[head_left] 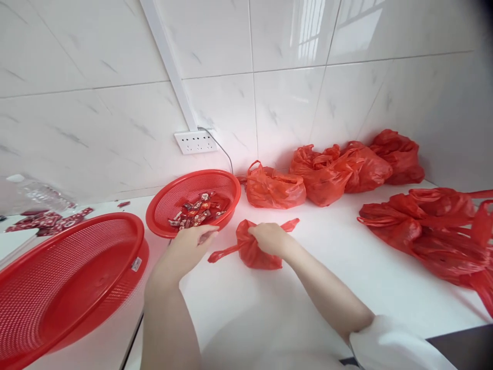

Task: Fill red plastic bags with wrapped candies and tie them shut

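Right hand (268,237) pinching red bag (262,259), handles (227,252) pointing left and right, long axis slanting crosswise, left hand (189,245) half-spread

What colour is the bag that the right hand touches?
The bag is red; the head view shows it best.

A white counter (331,231) is carrying round red plastic baskets (164,203) at frame left, crumpled red plastic bags (275,190) centre and right.
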The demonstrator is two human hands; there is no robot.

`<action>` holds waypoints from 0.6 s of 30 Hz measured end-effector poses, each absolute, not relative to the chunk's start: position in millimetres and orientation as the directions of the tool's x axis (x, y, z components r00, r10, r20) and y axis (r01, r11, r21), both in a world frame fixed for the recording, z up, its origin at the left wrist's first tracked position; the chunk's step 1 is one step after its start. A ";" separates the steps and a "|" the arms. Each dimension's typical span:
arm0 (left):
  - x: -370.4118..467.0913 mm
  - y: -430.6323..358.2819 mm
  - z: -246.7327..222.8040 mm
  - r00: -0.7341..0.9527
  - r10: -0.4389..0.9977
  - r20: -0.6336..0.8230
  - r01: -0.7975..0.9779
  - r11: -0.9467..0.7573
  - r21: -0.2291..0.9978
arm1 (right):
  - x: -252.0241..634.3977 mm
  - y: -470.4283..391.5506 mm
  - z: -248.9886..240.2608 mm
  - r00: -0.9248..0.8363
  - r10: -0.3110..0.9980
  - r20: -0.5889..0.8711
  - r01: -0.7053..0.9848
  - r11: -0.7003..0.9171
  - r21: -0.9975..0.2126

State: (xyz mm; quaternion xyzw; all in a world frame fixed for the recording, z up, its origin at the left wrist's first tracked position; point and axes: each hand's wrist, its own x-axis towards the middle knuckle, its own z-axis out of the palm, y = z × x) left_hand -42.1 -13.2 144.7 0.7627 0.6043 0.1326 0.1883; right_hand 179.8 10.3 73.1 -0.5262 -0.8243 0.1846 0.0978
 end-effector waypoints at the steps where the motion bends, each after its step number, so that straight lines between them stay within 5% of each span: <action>1: -45.0 -12.8 145.6 0.200 0.979 -0.024 0.880 -0.169 0.444 | 188.6 12.8 75.9 -0.394 0.919 -0.022 0.843 0.352 -0.406; 7: -61.9 -10.1 146.3 0.094 0.995 -0.029 0.908 -0.074 0.414 | 308.4 10.5 115.4 0.085 0.989 0.117 0.914 -0.030 -0.404; 10: -66.8 -9.6 144.9 0.105 0.994 0.012 0.904 -0.101 0.414 | 389.6 1.6 120.8 0.389 0.901 0.193 0.877 -0.298 -0.378; 18: -63.6 -7.5 143.7 0.054 0.997 -0.047 0.917 -0.030 0.399 | 500.5 0.1 81.1 0.762 0.622 0.182 0.625 -0.632 -0.458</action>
